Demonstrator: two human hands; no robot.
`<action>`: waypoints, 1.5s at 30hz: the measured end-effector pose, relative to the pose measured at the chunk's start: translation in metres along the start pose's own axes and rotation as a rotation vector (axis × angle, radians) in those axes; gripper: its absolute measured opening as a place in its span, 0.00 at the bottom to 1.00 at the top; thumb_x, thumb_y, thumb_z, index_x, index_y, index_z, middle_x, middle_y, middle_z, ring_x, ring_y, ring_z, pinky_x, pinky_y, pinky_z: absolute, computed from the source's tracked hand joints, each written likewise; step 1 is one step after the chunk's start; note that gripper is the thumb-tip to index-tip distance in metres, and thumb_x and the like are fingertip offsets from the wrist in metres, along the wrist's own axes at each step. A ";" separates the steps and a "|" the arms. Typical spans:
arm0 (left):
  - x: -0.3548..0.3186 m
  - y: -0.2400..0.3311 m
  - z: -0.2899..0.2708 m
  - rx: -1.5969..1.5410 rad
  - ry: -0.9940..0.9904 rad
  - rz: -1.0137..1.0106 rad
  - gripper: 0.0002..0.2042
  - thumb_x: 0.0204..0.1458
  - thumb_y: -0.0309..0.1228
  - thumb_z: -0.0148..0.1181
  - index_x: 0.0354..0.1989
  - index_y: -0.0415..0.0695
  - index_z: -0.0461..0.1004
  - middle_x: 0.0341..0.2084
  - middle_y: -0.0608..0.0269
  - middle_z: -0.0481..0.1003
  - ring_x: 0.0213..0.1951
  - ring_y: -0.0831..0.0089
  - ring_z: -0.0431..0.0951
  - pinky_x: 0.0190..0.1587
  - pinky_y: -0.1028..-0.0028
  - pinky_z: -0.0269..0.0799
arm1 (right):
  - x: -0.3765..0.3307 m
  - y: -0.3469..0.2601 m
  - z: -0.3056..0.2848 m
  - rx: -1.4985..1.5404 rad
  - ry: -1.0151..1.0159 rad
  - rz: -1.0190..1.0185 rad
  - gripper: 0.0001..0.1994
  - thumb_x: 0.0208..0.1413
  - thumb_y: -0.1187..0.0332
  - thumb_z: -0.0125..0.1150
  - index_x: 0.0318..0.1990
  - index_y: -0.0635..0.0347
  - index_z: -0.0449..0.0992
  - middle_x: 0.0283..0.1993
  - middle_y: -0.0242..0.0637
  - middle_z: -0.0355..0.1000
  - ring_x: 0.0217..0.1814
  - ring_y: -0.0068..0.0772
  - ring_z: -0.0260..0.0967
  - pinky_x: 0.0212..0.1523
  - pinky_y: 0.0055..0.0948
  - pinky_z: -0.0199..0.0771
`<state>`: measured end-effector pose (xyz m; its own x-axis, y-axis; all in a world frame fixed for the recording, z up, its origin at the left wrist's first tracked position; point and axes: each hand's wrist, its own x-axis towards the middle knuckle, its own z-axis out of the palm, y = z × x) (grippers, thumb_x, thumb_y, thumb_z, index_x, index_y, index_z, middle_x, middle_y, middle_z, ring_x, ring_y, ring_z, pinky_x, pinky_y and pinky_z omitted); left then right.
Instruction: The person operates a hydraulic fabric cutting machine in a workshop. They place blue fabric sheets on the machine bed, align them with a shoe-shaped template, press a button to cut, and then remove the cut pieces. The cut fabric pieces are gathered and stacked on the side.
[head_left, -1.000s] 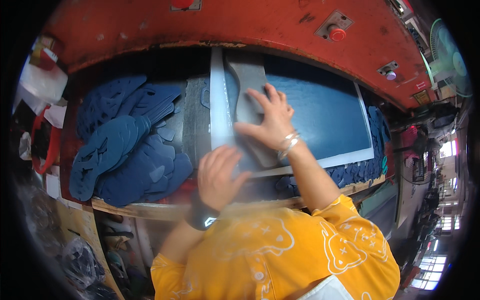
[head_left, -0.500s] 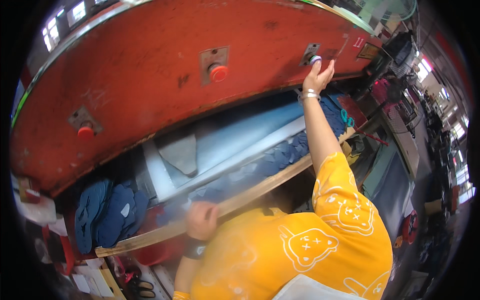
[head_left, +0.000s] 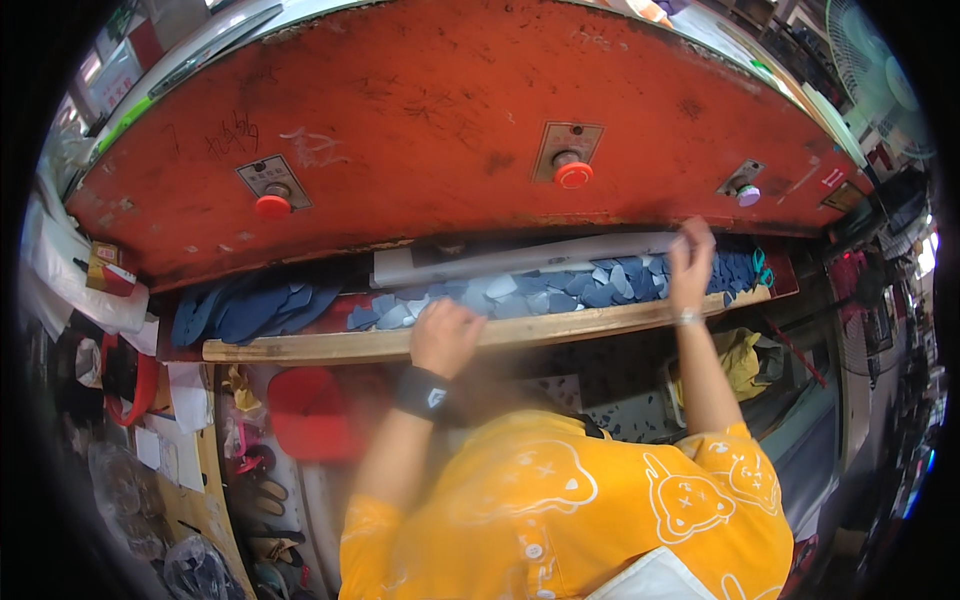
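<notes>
Head view looks down over an orange patterned shirt (head_left: 560,500) filling the near edge, with both forearms rising away from it. At the near left, a red plastic stool (head_left: 305,412) stands below the bench, and pale bags and papers (head_left: 175,400) hang beside it. Farther out, a long wooden edge strip (head_left: 560,330) runs left to right along the front of the press bed.

Left hand (head_left: 445,335), with a black wristband (head_left: 425,392) on its wrist, rests at that strip, fingers curled over the near blue cut pieces (head_left: 545,292); whether it grips one cannot be told, as the hand is blurred. Right hand (head_left: 690,262), wearing a silver bracelet (head_left: 686,318), is well apart from the left, reaching farther and to the right, fingers spread on the right end of the grey sheet (head_left: 520,258), which lies across the bed just beyond the cut pieces. Whether it pinches the sheet or only presses on it cannot be told.

A stack of dark blue sole shapes (head_left: 250,305) lies at the left end of the bed. Beyond everything, the big red press head (head_left: 440,110) overhangs, carrying two red buttons (head_left: 573,174) and a small white one (head_left: 748,195). A fan (head_left: 880,70) shows at the far right.
</notes>
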<state>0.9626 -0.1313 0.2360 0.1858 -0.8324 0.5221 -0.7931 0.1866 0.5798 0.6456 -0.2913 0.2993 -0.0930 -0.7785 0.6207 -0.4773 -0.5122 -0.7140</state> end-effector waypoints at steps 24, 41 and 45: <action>-0.036 0.016 -0.004 0.055 -0.009 -0.001 0.09 0.46 0.34 0.60 0.20 0.43 0.74 0.24 0.55 0.71 0.32 0.55 0.72 0.37 0.60 0.68 | -0.057 -0.083 0.006 -0.620 -1.309 -0.122 0.24 0.43 0.50 0.68 0.41 0.61 0.78 0.40 0.50 0.74 0.47 0.51 0.69 0.50 0.41 0.70; -0.115 0.063 -0.084 -0.233 0.225 -0.210 0.38 0.50 0.39 0.60 0.65 0.35 0.49 0.51 0.43 0.69 0.53 0.51 0.69 0.59 0.58 0.57 | -0.148 -0.205 0.130 -0.478 -0.966 -0.110 0.46 0.31 0.48 0.68 0.65 0.48 0.60 0.70 0.56 0.45 0.68 0.74 0.39 0.63 0.60 0.44; -0.142 0.079 -0.085 0.082 -0.087 -0.186 0.39 0.45 0.46 0.64 0.63 0.38 0.58 0.55 0.48 0.68 0.59 0.52 0.65 0.64 0.52 0.48 | -0.127 -0.184 0.077 -0.107 -1.003 -0.045 0.42 0.30 0.55 0.68 0.61 0.48 0.67 0.69 0.56 0.49 0.70 0.60 0.45 0.66 0.49 0.50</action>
<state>0.9231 0.0461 0.2605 0.2852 -0.8910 0.3532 -0.7949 -0.0140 0.6065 0.8122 -0.1259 0.3271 0.6811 -0.7303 0.0523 -0.5430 -0.5518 -0.6330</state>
